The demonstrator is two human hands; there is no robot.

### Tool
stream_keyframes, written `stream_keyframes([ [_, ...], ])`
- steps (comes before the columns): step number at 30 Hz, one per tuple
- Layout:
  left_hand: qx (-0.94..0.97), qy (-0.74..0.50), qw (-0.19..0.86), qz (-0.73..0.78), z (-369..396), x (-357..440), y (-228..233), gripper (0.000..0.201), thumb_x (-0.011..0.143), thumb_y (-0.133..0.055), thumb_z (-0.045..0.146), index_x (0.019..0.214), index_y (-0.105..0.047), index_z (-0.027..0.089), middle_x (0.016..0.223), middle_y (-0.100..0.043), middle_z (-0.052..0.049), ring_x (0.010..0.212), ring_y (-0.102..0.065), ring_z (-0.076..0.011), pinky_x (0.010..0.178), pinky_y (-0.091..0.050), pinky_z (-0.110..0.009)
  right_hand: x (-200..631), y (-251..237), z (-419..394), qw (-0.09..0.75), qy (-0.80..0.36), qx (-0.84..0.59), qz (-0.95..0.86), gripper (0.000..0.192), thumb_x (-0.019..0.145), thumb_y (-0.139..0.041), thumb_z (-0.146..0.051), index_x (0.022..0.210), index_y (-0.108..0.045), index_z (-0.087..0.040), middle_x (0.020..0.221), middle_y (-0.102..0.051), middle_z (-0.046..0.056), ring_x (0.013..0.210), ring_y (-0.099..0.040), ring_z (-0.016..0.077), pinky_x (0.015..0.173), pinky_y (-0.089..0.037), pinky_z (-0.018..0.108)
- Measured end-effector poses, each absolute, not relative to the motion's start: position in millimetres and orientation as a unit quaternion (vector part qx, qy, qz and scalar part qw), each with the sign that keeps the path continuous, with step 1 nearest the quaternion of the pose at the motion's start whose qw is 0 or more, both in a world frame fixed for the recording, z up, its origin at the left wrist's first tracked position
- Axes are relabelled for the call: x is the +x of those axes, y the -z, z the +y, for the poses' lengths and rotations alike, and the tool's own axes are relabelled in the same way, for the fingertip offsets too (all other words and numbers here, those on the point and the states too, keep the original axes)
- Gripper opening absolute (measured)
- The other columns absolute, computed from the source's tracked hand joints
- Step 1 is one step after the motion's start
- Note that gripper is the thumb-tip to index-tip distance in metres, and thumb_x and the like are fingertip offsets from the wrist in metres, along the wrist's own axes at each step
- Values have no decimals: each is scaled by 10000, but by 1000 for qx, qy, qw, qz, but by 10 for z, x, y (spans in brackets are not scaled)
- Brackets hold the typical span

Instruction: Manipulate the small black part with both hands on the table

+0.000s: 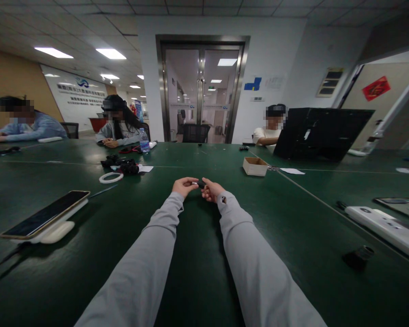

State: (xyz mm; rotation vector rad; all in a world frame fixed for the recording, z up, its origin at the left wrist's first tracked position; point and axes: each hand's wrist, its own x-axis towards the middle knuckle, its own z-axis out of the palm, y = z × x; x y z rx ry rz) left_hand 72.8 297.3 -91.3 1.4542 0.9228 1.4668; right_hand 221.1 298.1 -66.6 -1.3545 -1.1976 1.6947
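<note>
Both my arms in grey sleeves reach out over the dark green table. My left hand and my right hand meet at the middle of the table and together pinch a small black part with a short metal end toward the left hand. The hands hover just above the tabletop. What the part is cannot be made out.
A phone on a white stand lies at the left. A white ring, black parts and a water bottle sit further back. A small cardboard box, an open black case and a white device are on the right. Three people sit around the far side.
</note>
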Motion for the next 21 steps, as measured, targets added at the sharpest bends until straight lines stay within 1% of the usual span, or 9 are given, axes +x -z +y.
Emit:
stream_keyframes([
  [3,578,-584,424,381,2966,719,916,447,527,-732,264,941,-634,128,876,-670,-89,808,-620,-176,787,-481,-309,2216,661,2970,335,-660,-502,-447,442,862,-364,-503,660,-476,-126,421,-509,34,315,-422,66,291,-330,142],
  [6,552,-583,437,406,2983,712,929,439,606,-680,331,992,-608,134,895,-661,-104,768,-630,-179,671,-495,-287,2226,672,2974,353,-669,-491,-432,436,859,-386,-498,685,-490,-112,444,-527,39,334,-455,65,312,-360,135],
  [8,540,-587,437,415,3003,705,942,416,618,-669,348,972,-614,135,869,-662,-101,750,-632,-176,634,-489,-271,2231,685,2983,361,-671,-487,-427,434,855,-402,-496,693,-496,-104,453,-535,43,332,-460,62,316,-371,134],
  [15,553,-588,410,424,3014,686,952,322,590,-689,338,829,-656,124,755,-666,-83,687,-615,-159,616,-471,-265,2247,705,2983,365,-683,-466,-428,421,854,-422,-476,693,-509,-97,463,-548,45,341,-479,64,327,-407,133],
  [17,553,-586,407,431,3004,684,943,306,587,-688,338,804,-657,124,728,-663,-75,661,-607,-151,599,-462,-261,2255,707,2976,365,-688,-457,-430,408,863,-423,-454,699,-512,-91,468,-553,47,352,-494,66,342,-423,132],
  [21,549,-577,391,461,2992,680,923,273,580,-680,350,727,-649,121,606,-630,-45,581,-577,-132,562,-439,-250,2274,715,2959,370,-702,-423,-437,360,883,-422,-387,732,-521,-76,492,-570,52,388,-526,70,383,-459,133],
])
